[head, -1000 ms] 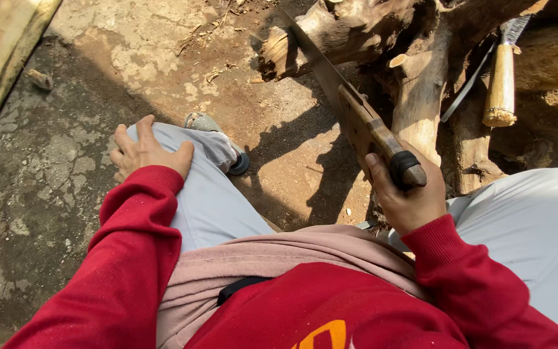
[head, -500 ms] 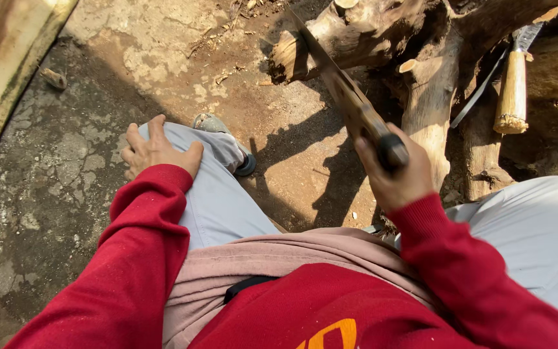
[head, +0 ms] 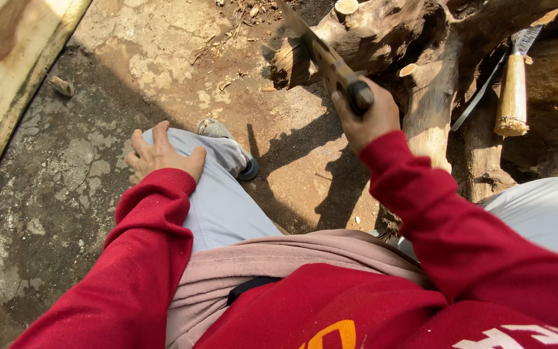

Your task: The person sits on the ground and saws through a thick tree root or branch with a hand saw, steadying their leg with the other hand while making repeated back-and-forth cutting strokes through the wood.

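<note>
- Overhead, upper centre of frame: right hand is clamped around the dark grip of a long blade, raised over a cut log, seemingly for chopping.
- Left centre: left hand lies flat, fingers spread, on the grey-trousered knee, apparently bracing.
- Upper right: a wooden-handled tool leans against the wood, unheld.

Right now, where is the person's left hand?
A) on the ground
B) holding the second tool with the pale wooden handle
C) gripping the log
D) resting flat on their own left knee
D: the left hand lies open on the grey-trousered knee, while the right hand grips the chopping blade's handle by the log.
</note>
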A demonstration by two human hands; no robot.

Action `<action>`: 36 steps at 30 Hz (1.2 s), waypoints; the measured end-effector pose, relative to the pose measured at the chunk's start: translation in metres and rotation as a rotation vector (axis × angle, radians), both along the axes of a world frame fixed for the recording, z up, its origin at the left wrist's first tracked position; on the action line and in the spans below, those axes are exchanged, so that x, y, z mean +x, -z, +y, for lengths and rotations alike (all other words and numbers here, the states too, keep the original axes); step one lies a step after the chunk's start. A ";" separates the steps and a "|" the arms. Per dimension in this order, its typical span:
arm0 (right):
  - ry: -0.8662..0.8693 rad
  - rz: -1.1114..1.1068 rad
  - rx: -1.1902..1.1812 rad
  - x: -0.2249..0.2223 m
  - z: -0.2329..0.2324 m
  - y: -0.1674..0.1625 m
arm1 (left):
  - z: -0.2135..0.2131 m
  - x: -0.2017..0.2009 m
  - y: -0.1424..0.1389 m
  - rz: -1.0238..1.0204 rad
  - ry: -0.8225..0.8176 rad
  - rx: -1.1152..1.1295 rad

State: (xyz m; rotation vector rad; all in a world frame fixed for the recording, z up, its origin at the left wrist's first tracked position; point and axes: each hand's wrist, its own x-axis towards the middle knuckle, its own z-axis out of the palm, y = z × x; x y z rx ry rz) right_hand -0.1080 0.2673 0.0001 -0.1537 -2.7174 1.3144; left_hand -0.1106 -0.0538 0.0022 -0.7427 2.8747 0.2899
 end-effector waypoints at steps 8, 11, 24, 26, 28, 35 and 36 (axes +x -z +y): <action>0.062 -0.062 -0.100 0.104 0.035 -0.010 | 0.000 0.001 -0.001 -0.021 0.008 0.010; 0.065 -0.165 -0.020 0.046 0.024 0.007 | 0.000 0.001 0.000 0.000 0.010 0.003; 0.083 -0.114 -0.111 0.119 0.033 -0.013 | -0.004 0.003 0.007 0.037 0.041 0.012; 0.074 -0.087 -0.018 0.108 0.036 -0.006 | -0.004 0.003 0.005 0.037 0.026 0.002; 0.040 -0.090 -0.014 0.072 0.031 0.002 | -0.003 0.003 0.002 0.025 0.009 0.011; -0.013 -0.064 -0.088 -0.018 -0.004 -0.004 | -0.002 0.000 -0.002 0.025 0.000 0.023; -0.017 -0.037 -0.023 -0.005 -0.002 -0.008 | -0.002 0.000 -0.002 0.020 -0.005 0.024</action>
